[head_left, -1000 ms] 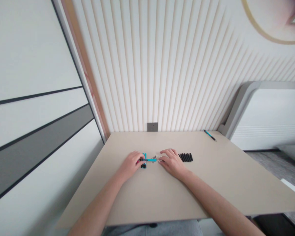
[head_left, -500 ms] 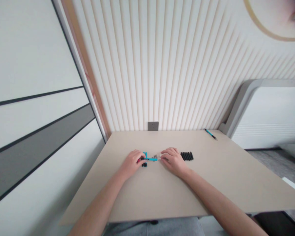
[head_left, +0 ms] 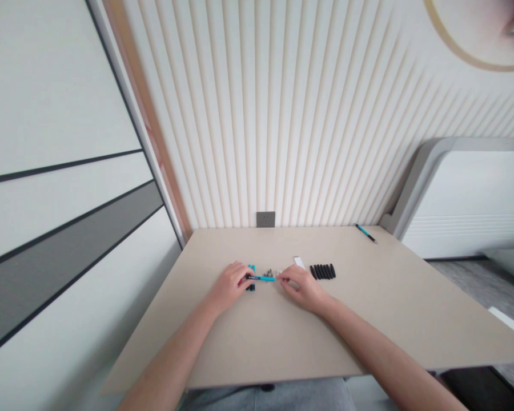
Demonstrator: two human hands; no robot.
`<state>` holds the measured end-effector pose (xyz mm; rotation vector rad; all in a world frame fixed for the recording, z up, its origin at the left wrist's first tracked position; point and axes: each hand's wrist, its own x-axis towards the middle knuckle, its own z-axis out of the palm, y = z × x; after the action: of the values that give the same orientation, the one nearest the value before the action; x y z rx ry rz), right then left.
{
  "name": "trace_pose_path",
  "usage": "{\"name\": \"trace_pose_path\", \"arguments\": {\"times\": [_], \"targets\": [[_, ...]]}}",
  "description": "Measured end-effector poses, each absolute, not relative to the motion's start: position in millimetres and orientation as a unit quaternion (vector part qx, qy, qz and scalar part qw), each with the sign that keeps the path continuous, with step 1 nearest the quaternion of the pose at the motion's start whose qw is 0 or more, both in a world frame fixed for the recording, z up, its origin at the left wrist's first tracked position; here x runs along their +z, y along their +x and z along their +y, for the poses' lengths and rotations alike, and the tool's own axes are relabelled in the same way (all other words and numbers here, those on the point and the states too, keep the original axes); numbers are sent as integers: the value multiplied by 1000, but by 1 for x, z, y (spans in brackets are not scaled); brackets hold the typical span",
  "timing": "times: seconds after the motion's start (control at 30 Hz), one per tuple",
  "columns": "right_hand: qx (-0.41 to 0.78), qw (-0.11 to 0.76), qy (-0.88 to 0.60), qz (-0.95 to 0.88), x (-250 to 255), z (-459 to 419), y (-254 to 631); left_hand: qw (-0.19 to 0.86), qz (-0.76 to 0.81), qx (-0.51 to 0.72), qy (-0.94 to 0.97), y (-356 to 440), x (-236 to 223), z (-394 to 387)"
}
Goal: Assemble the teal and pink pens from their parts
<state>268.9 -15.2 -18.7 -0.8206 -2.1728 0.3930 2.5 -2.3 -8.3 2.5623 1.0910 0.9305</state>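
Observation:
My left hand (head_left: 233,280) is closed around the black end of a blue-and-black pen barrel (head_left: 263,278), held level and pointing right. A bit of red shows by its fingers. Under and behind that hand lie more blue-and-black barrels (head_left: 251,287), partly hidden. My right hand (head_left: 302,285) has its thumb and fingertips pinched together at the barrel's blue right end; whatever is between them is too small to make out. Small metallic pieces (head_left: 268,273) are grouped behind the barrel, and small clear or white pieces (head_left: 279,272) show near the right fingertips.
A row of several black grips (head_left: 322,272) lies right of my right hand, with a white strip (head_left: 298,262) beside it. One blue-and-black pen (head_left: 365,233) rests at the table's back right. A ribbed wall with a socket (head_left: 265,219) borders the table's (head_left: 257,348) back edge.
My right hand has come slightly nearer and lower, its fingertips now at the barrel's end. The white strip behind it has come into view. My left hand keeps its hold on the pen barrel.

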Motion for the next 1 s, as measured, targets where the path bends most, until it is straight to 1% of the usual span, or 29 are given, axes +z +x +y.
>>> {"name": "trace_pose_path", "arguments": {"times": [0.47,0.8,1.0], "targets": [[132,353,-305,-874,-19,-15,266,75,360,296,882,6,-11,-3],[119,380,-335,-854,-21,-11,273,72,348,307,883,4,-6,-4],[119,384,-332,-854,-23,-9,276,55,354,289,888,2,-10,-1]]}}
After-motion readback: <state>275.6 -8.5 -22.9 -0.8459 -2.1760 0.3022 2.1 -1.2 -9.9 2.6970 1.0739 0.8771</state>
